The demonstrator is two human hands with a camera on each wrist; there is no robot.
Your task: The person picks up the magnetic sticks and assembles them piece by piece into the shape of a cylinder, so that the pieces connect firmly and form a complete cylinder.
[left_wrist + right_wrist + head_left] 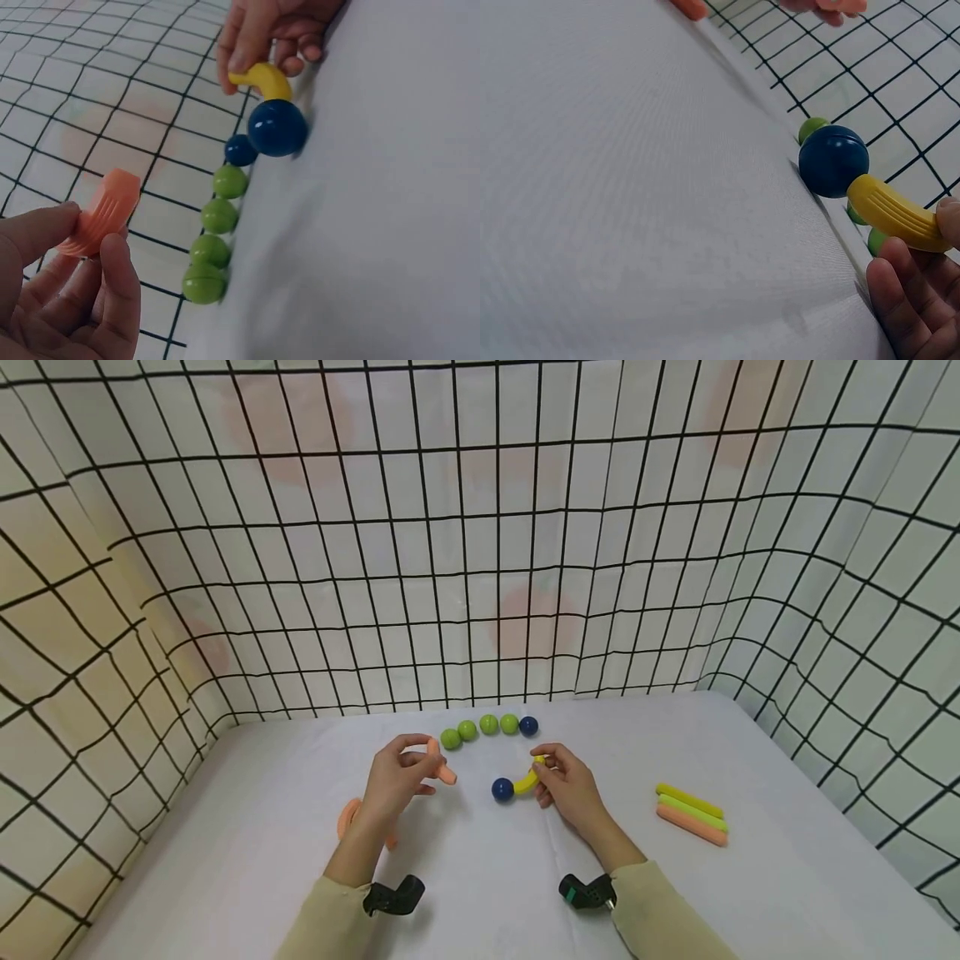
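Observation:
My left hand (392, 781) pinches a short curved orange plastic piece (109, 210) between thumb and fingers, raised above the white cloth. Across from it, my right hand (572, 783) grips one end of a yellow curved plastic piece (897, 214). The other end of that yellow piece meets a dark blue ball (834, 161); the two look joined. A gap separates the orange piece from the blue ball. More curved orange pieces (348, 817) lie beside my left forearm, which partly hides them.
Several green balls (489, 724) and another dark blue ball (528, 726) form a row at the back. On the right lie straight yellow (690, 800), green (693, 813) and orange (692, 824) rods side by side. Black-grid panels (480, 543) enclose the back and sides.

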